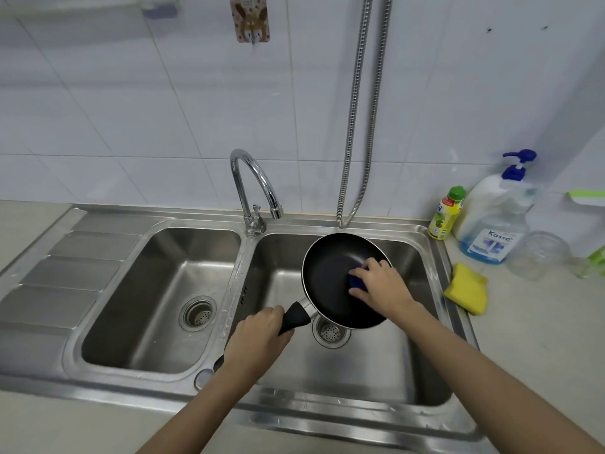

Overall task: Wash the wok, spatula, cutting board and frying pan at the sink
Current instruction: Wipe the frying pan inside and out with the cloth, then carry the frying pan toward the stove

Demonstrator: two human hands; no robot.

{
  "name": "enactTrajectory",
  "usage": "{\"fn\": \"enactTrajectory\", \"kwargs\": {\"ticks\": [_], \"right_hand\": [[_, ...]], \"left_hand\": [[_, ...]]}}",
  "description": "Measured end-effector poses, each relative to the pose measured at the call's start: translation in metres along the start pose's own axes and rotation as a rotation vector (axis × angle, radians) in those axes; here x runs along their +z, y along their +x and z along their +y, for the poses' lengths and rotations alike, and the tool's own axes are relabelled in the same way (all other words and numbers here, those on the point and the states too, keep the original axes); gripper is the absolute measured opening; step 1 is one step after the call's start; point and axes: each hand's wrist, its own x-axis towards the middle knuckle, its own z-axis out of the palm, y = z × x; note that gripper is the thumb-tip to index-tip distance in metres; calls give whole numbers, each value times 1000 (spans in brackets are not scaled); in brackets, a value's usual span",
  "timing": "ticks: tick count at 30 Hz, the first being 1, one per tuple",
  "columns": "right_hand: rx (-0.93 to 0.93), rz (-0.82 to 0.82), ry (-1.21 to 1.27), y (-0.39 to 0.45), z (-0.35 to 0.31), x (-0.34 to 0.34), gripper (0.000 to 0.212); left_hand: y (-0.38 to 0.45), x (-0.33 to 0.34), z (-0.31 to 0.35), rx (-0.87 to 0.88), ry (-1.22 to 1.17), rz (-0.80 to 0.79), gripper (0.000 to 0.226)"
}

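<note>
A black frying pan point(329, 271) is held tilted over the right basin of the steel double sink point(252, 401). My left hand point(257, 337) grips its black handle point(294, 317). Inside the pan, my right hand point(381, 286) presses a blue sponge point(355, 279) against the pan's right side; most of the sponge is hidden under the fingers. The wok, spatula and cutting board are not in view.
The chrome tap point(255, 181) arches over the divider, with no water running. A metal hose point(357, 126) hangs behind the right basin. On the right counter lie a yellow sponge point(466, 288), a green-capped bottle point(447, 213), a pump soap bottle point(494, 217) and a glass jar point(537, 255).
</note>
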Motion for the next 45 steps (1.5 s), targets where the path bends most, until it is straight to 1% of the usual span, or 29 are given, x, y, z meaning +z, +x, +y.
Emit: {"fn": "enactTrajectory", "kwargs": {"ticks": [2,4,5,6,10,13,15,18,20,22,23,24,25,27,28,29,30,32,34,36,37,38,40,41,42,43,44,45], "right_hand": [[18,-86,171,-10,-6,1,46],[1,-161,437,-22,-12,2,38],[-7,-162,543,-29,-14,2,35],[-2,-120,601,-37,-16,1,33],[109,150,575,-52,0,-1,33],[295,350,520,-63,38,-3,33],[455,438,474,-77,70,1,32],[720,415,392,-102,112,15,34],[826,350,404,-118,127,25,38],[867,271,375,-129,131,31,42],[888,267,333,-133,130,33,44],[904,299,295,-135,126,32,45],[897,365,283,-136,119,29,44],[835,494,380,-135,96,17,38],[795,520,476,-134,82,9,45],[768,515,576,-134,68,2,53],[771,490,659,-135,56,-5,56],[837,435,713,-136,45,-15,46],[918,395,657,-145,45,-18,35],[976,381,665,-159,46,-20,30],[987,411,681,-167,46,-21,29],[1004,457,682,-174,46,-24,29],[1059,540,654,-189,44,-33,27],[1083,563,637,-197,44,-39,27],[1108,571,613,-206,45,-44,29],[1141,565,590,-218,47,-48,30],[1172,549,572,-230,50,-50,32],[1208,530,558,-245,54,-50,32]], "left_hand": [[4,5,6,-21,-41,-13,24],[7,8,10,-49,-69,-19,23],[8,9,12,-65,-76,-22,22],[10,10,13,-75,-83,-21,22],[16,14,10,-93,-97,-13,23],[21,16,1,-98,-109,-25,23],[25,14,-1,-106,-149,-57,24],[32,12,4,-122,-278,-102,22],[35,14,10,-81,-272,-104,24],[37,16,16,-39,-273,-106,26],[38,17,19,-14,-282,-112,27],[39,17,22,13,-285,-119,28],[39,18,26,39,-281,-124,29],[40,20,34,79,-277,-129,30],[40,21,38,96,-278,-129,30],[40,22,41,112,-276,-130,29],[41,22,45,128,-275,-131,29],[43,19,52,164,-268,-111,28],[44,14,59,215,-247,-87,28],[43,9,68,250,-245,-103,28],[41,5,73,265,-263,-140,29],[40,1,78,276,-347,-218,30],[34,-8,93,244,-691,-515,30],[30,-12,101,195,-833,-689,29],[26,-16,110,150,-919,-837,28],[24,-18,119,139,-934,-927,29],[21,-19,130,149,-932,-972,29],[19,-16,141,182,-915,-985,30]]}}
